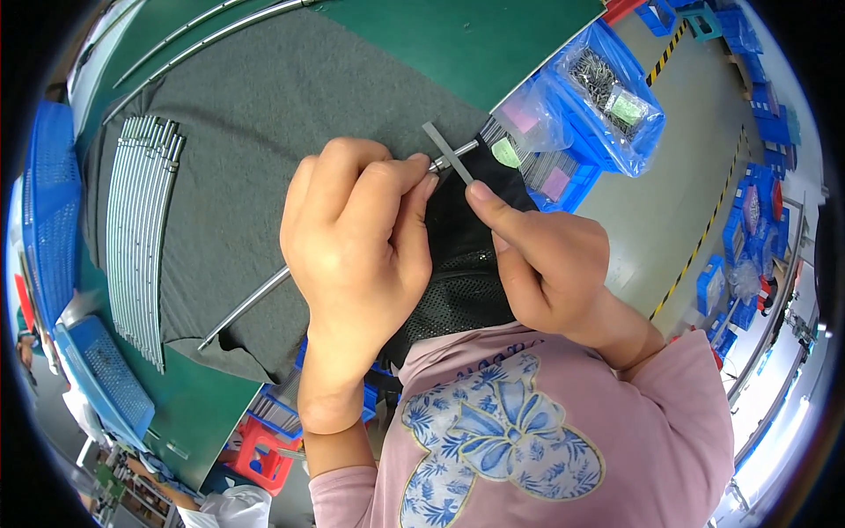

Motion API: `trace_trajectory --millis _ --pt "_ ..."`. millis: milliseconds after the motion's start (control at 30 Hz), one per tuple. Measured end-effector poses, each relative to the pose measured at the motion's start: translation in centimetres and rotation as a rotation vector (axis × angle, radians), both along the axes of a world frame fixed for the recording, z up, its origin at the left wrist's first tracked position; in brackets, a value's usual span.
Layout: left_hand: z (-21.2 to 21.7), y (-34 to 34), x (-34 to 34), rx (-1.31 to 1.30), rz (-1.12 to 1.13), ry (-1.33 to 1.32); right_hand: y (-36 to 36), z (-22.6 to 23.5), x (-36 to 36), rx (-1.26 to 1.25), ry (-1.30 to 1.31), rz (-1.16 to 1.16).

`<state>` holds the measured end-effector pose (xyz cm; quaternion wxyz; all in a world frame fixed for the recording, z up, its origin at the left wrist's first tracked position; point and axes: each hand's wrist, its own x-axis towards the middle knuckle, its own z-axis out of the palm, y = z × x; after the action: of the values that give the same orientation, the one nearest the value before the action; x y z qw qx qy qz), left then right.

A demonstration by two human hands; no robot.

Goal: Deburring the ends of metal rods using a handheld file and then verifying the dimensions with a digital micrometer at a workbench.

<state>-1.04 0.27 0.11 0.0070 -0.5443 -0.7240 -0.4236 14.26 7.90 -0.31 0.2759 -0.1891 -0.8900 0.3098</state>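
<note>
My left hand [352, 229] is closed around a thin metal rod [246, 306], which slants from lower left to upper right. The rod's stepped, narrower end sticks out past the thumb and index finger. In my right hand [550, 255] is a slim flat grey file [447, 151], pinched near its lower end. It lies crosswise over the rod just beyond my left fingertips and seems to touch it. A grey cloth [238, 97] spreads under the rod. On its left side, several similar metal rods [136, 238] lie side by side in a row.
Right of the green table [422, 44] stands a blue bin [647, 150] of small metal parts, beside a lower blue crate [576, 198] holding thin rods. Longer tubes [211, 40] lie at the far left. A blue basket [53, 194] and blue tray [101, 370] line the left edge.
</note>
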Motion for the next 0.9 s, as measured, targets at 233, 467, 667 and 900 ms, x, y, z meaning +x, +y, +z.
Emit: trace_trajectory --millis 233,467,667,900 --pt "0.1 0.1 0.1 -0.004 0.013 0.007 -0.3 0.4 0.1 0.007 -0.063 0.016" --pt "-0.5 0.4 0.0 0.082 0.013 0.014 -0.5 1.1 -0.6 -0.048 -0.104 0.003" --pt "-0.4 0.3 0.0 0.061 0.009 0.032 -0.5 1.4 -1.1 -0.070 -0.102 -0.003" --pt "-0.4 0.5 0.2 0.074 0.010 0.039 -0.6 1.2 -0.9 -0.076 -0.037 -0.012"
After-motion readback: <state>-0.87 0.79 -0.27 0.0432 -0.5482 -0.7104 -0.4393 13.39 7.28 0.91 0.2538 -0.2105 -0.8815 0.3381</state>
